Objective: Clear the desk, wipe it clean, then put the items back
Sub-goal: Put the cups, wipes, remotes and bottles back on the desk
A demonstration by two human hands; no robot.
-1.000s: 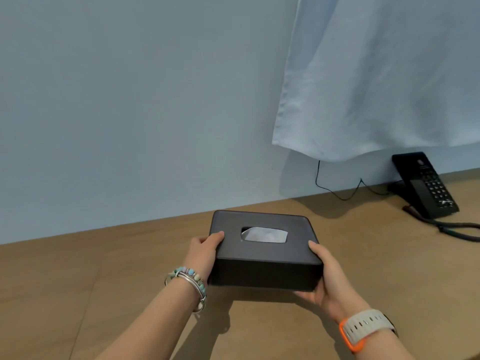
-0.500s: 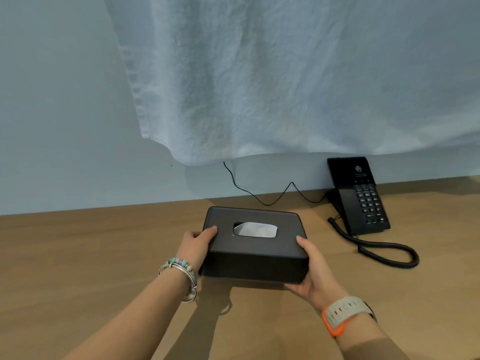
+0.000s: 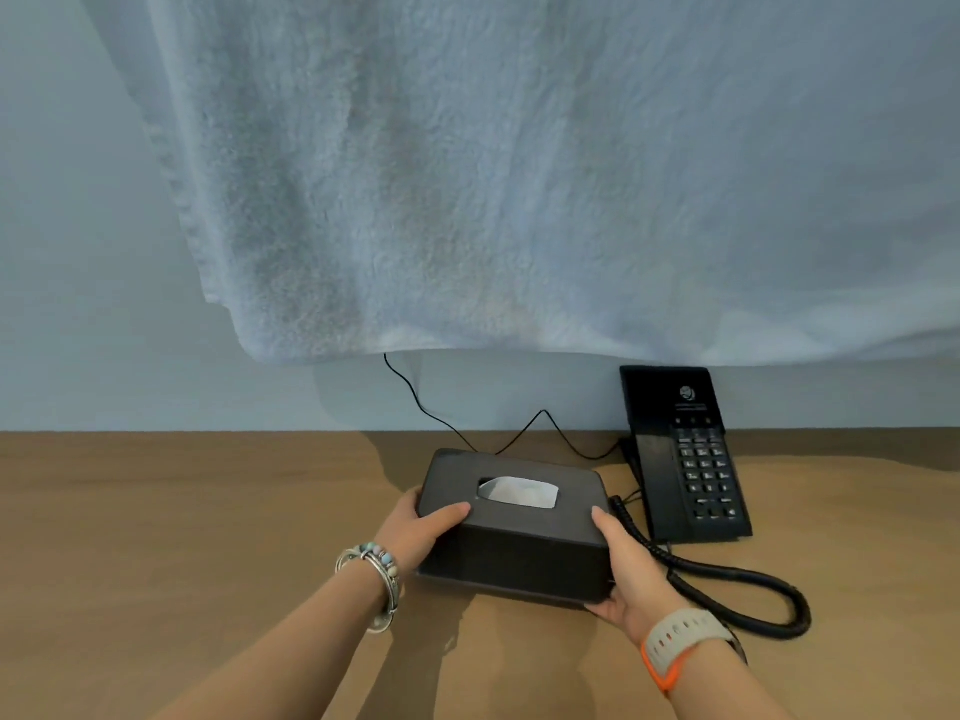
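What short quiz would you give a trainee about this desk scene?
1. True or false: the left hand and the right hand each grip one end of the black tissue box.
2. Where does the black telephone stand? A) left of the box B) right of the box C) on top of the box
3. Fill in: a white ____ hangs across the top of the view.
Key: 1 true; 2 B; 3 towel.
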